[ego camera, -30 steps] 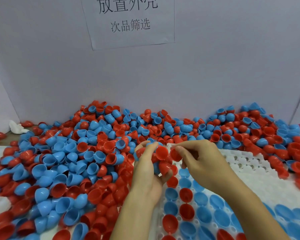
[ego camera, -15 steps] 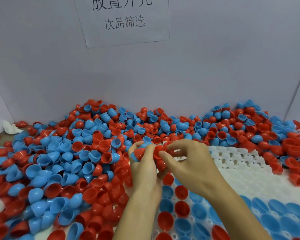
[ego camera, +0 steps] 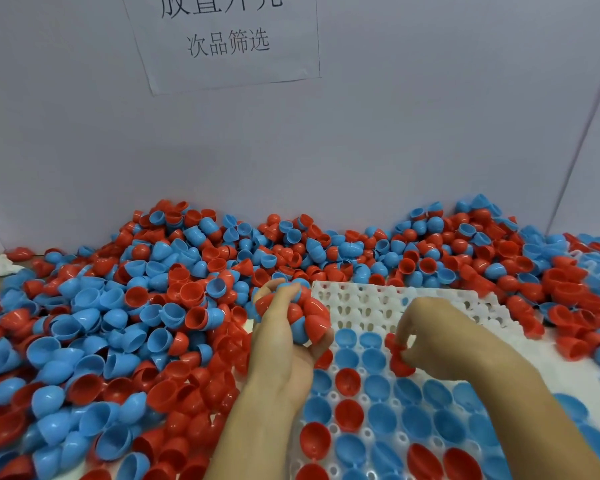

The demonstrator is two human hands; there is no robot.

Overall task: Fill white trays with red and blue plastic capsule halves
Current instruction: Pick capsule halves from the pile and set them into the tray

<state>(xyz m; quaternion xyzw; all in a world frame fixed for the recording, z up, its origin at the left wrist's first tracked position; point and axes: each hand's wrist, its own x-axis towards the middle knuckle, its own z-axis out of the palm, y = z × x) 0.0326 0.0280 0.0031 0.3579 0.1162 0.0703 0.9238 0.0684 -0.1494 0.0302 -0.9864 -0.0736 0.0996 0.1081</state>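
Now right hand (ego camera: 430, 337) off the left hand's (ego camera: 284, 341) clutched bunch, fingers pinching a red half (ego camera: 397, 358) over the white tray (ego camera: 368, 303).

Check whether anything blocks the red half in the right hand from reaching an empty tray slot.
Nothing visible does. The right hand pinches a red half just above the white tray, right at the edge of the filled rows. Empty slots lie open beyond it; the left hand with its handful stays off to the side.
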